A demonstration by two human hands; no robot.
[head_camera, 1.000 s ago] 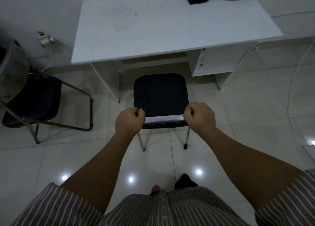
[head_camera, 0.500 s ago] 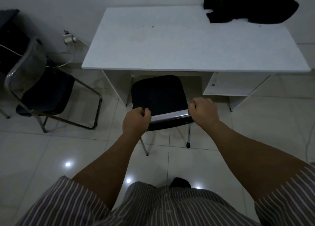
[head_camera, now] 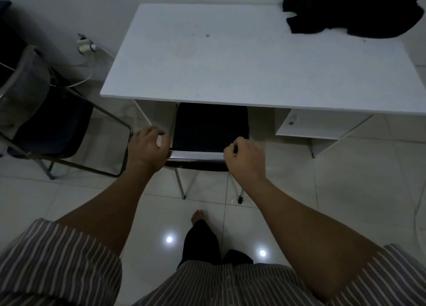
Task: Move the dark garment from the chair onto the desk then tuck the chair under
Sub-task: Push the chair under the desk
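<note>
The dark garment (head_camera: 355, 12) lies crumpled on the far right corner of the white desk (head_camera: 230, 63). The black-seated chair (head_camera: 209, 128) stands in the desk's opening, the front of its seat under the desktop edge. Its chrome backrest bar (head_camera: 197, 155) faces me. My right hand (head_camera: 245, 159) is closed in a fist over the bar's right end. My left hand (head_camera: 147, 147) sits at the bar's left end with its fingers loosely curled and lifted off the metal.
A second chair (head_camera: 53, 125) with a clear back and dark seat stands to the left on the tiled floor. A plug and cable (head_camera: 86, 47) hang at the wall behind it. The desk's shelf unit (head_camera: 311, 125) is right of the opening. My bare foot (head_camera: 198, 215) is behind the chair.
The chair has slid forward, its seat going further under the desk. My left hand has loosened from the backrest bar. The view has shifted closer to the desk.
</note>
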